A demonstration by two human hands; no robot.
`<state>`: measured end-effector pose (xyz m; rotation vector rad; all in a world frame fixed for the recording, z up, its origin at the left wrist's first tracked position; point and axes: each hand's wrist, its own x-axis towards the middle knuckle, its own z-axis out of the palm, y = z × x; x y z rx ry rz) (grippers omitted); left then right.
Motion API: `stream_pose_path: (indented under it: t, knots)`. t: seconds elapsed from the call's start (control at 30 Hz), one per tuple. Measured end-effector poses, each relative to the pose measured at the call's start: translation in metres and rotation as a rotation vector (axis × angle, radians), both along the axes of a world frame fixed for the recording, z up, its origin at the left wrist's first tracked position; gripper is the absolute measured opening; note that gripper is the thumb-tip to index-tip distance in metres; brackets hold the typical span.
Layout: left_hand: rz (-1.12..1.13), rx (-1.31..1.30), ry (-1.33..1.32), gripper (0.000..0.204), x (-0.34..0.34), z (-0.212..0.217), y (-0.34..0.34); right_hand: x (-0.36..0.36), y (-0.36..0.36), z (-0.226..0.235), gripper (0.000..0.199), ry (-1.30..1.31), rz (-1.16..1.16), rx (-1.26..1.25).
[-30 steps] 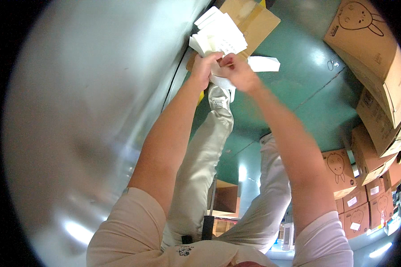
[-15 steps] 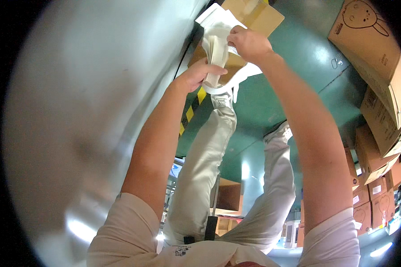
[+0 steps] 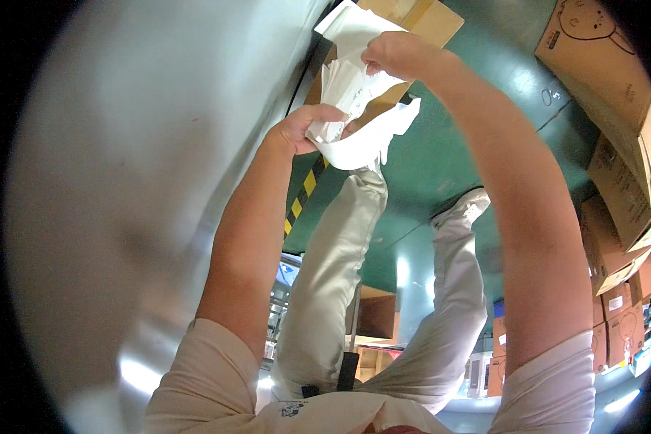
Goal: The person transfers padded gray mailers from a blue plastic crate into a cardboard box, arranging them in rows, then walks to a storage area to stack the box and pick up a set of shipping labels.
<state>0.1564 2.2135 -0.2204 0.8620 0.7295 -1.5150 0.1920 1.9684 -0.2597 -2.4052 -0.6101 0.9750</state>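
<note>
1. Head view: both hands are raised out in front, over a green floor (image 3: 441, 159), each gripping white paper.
2. Left hand (image 3: 304, 126) is curled shut around a crumpled bunch of white paper (image 3: 354, 141); thumb and fingers pinch its left end, and a loose flap hangs toward the right.
3. Right hand (image 3: 398, 54) is closed in a pinch on the upper sheets (image 3: 347, 32), which fan out above and to the left of the knuckles.
4. Whether the upper sheets and the lower bunch are one piece or separate pieces, I cannot tell; they touch between the two hands.
5. Handling judgement: paper looks very light, thin and limp, already creased. It likely tears easily if pulled apart hard and slips if held by one corner only. Best hold seems to be a full pinch across a folded thickness, near the middle of the bunch.
6. Containers: an open cardboard box (image 3: 419, 22) sits on the floor just beyond the hands; its contents are hidden by the paper.
7. Stacked cardboard cartons (image 3: 615, 94) line the right side, flaps shut or mostly so; contents not visible.
8. A grey metal surface (image 3: 159, 181) fills the left side, with yellow-black hazard tape (image 3: 300, 199) along its foot.
</note>
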Motion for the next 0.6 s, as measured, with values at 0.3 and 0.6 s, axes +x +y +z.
stream_pose_path:
  t: [0.3, 0.6]
  knots:
    - [-0.035, -0.041, 0.041, 0.065, 0.001, -0.009, 0.004, -0.002, -0.003, -0.005, 0.015, -0.114, 0.021, 0.059]
    - [0.001, 0.239, -0.304, 0.05, -0.046, -0.008, -0.023, -0.089, 0.049, 0.046, 0.079, 0.85, -1.277, 0.322]
